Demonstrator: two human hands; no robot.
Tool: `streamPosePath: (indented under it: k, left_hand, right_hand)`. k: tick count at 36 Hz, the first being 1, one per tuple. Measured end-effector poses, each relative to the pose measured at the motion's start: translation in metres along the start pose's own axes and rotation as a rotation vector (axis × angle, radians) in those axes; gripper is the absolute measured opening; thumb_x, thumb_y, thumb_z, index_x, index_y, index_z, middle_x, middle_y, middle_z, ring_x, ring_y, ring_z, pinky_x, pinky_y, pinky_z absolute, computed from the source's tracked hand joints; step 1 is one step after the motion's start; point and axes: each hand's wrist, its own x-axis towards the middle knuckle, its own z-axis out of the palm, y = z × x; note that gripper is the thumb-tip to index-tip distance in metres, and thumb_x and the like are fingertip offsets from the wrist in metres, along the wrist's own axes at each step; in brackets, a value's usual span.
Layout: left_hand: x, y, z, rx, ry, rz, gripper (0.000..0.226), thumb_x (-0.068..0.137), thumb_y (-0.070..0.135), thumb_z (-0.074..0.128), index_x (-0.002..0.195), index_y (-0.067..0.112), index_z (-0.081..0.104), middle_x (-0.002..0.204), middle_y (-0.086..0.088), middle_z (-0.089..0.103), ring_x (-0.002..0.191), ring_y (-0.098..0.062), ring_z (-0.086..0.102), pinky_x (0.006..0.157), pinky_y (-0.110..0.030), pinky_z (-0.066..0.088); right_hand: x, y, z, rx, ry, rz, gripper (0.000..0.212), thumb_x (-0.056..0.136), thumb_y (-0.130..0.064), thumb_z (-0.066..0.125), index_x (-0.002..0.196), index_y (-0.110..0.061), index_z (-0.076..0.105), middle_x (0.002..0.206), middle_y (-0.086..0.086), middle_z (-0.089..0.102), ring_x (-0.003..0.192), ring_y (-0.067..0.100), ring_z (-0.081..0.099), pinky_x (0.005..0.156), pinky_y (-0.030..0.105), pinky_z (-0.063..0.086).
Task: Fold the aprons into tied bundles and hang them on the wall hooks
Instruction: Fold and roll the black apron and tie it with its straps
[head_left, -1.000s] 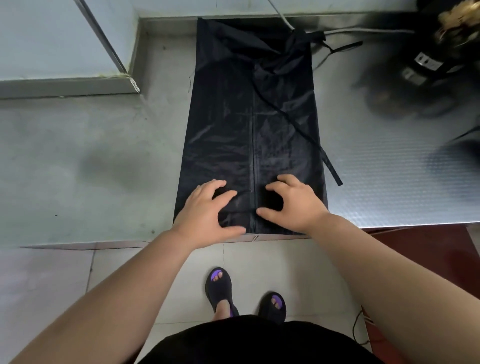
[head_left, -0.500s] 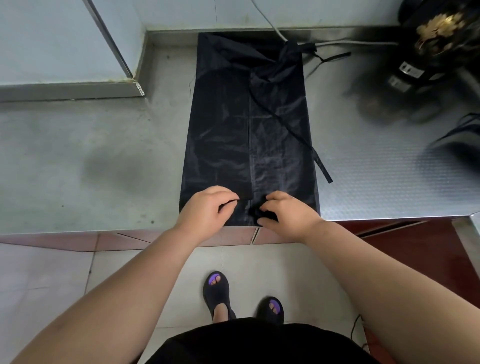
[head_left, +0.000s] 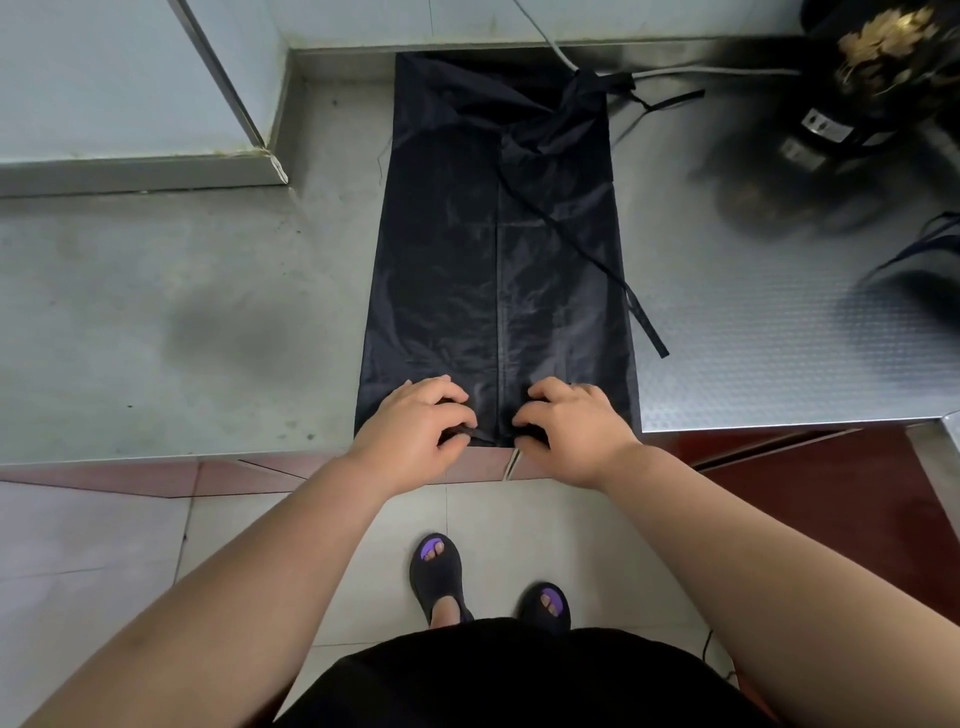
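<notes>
Two hands are now curled at the near hem of the apron. The left hand and right hand each pinch the fabric, where a second ago the fingers were spread on it. A first roll is judged to be starting. The apron is laid on the surface, long axis running away from the person, ties toward the wall.

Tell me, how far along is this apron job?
Done: the apron lies folded into a long narrow strip on the counter. In hand: the left hand and right hand grip its near edge, seemingly to start rolling. Remaining: rolling, tying with the strap, hanging; no hooks are in view.
</notes>
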Motion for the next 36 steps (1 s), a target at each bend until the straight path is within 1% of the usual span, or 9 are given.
streamPosePath:
  k: [4,7,9,15,19,23,26,31,36]
  left_hand:
    - [-0.005,0.000,0.002,0.186,-0.101,0.045,0.054,0.080,0.028,0.068,0.131,0.021,0.049,0.137,0.002,0.040,0.139,-0.019,0.026,0.116,-0.037,0.013]
    - [-0.006,0.000,0.008,0.313,-0.060,0.083,0.064,0.078,0.008,0.067,0.137,0.016,0.043,0.138,-0.005,0.040,0.136,-0.027,0.034,0.113,-0.042,0.023]
    - [-0.006,0.002,0.008,0.306,-0.019,0.069,0.062,0.075,0.000,0.066,0.134,0.013,0.048,0.133,-0.008,0.046,0.124,-0.031,0.047,0.104,-0.042,0.036]
    - [-0.002,0.001,0.000,0.222,-0.045,0.098,0.042,0.087,0.016,0.052,0.129,0.013,0.055,0.131,-0.004,0.050,0.120,-0.026,0.049,0.095,-0.041,0.044]
    - [0.008,0.002,-0.014,0.208,-0.148,0.002,0.036,0.094,0.015,0.042,0.126,0.018,0.058,0.129,0.004,0.053,0.117,-0.021,0.048,0.090,-0.036,0.046]
    - [0.025,0.008,-0.031,0.192,-0.299,-0.098,0.035,0.095,0.017,0.035,0.120,0.023,0.060,0.115,-0.002,0.061,0.109,-0.026,0.052,0.086,-0.039,0.047]
    - [0.031,0.009,-0.042,0.105,-0.401,-0.185,0.031,0.097,0.019,0.034,0.116,0.021,0.058,0.101,-0.004,0.061,0.097,-0.026,0.054,0.080,-0.034,0.045]
    - [0.045,0.005,-0.051,-0.004,-0.418,-0.263,0.026,0.100,0.024,0.037,0.122,0.018,0.049,0.104,0.001,0.057,0.087,-0.018,0.051,0.068,-0.029,0.040]
    - [0.065,0.000,-0.051,0.059,-0.413,-0.262,0.028,0.099,0.024,0.041,0.125,0.020,0.050,0.117,-0.004,0.056,0.088,-0.018,0.047,0.070,-0.027,0.038]
  right_hand:
    - [-0.003,0.001,0.003,-0.112,-0.043,0.004,0.069,0.087,-0.044,0.058,0.146,-0.024,0.029,0.148,0.003,0.026,0.133,0.024,0.032,0.114,0.034,0.014]
    - [0.001,0.000,0.005,-0.200,-0.022,0.021,0.067,0.092,-0.029,0.054,0.149,-0.019,0.019,0.148,0.009,0.023,0.131,0.028,0.035,0.113,0.034,0.020]
    - [0.002,-0.002,0.004,-0.202,-0.020,0.015,0.061,0.094,-0.024,0.050,0.148,-0.018,0.022,0.147,0.009,0.027,0.126,0.029,0.039,0.111,0.034,0.024]
    - [0.001,0.002,-0.002,-0.055,-0.059,-0.014,0.041,0.099,-0.023,0.032,0.137,-0.019,0.047,0.144,0.005,0.041,0.123,0.028,0.047,0.107,0.033,0.031]
    - [0.007,0.002,-0.012,0.046,-0.071,0.071,0.033,0.099,-0.022,0.031,0.118,-0.016,0.057,0.117,0.008,0.061,0.105,0.030,0.056,0.090,0.039,0.046]
    - [0.008,0.000,-0.023,0.081,-0.130,0.099,0.021,0.098,-0.024,0.035,0.091,-0.014,0.053,0.095,0.008,0.064,0.088,0.029,0.057,0.072,0.033,0.045]
    - [0.012,0.001,-0.031,0.114,-0.169,0.115,0.024,0.098,-0.025,0.038,0.100,-0.011,0.057,0.098,0.009,0.063,0.092,0.029,0.055,0.074,0.031,0.041]
    - [0.029,0.002,-0.043,0.076,-0.252,0.138,0.029,0.101,-0.028,0.037,0.117,-0.010,0.053,0.113,0.011,0.057,0.107,0.028,0.052,0.090,0.035,0.042]
    - [0.045,0.002,-0.052,-0.028,-0.296,0.180,0.026,0.101,-0.029,0.038,0.117,-0.011,0.051,0.114,0.012,0.056,0.100,0.028,0.054,0.075,0.033,0.040]
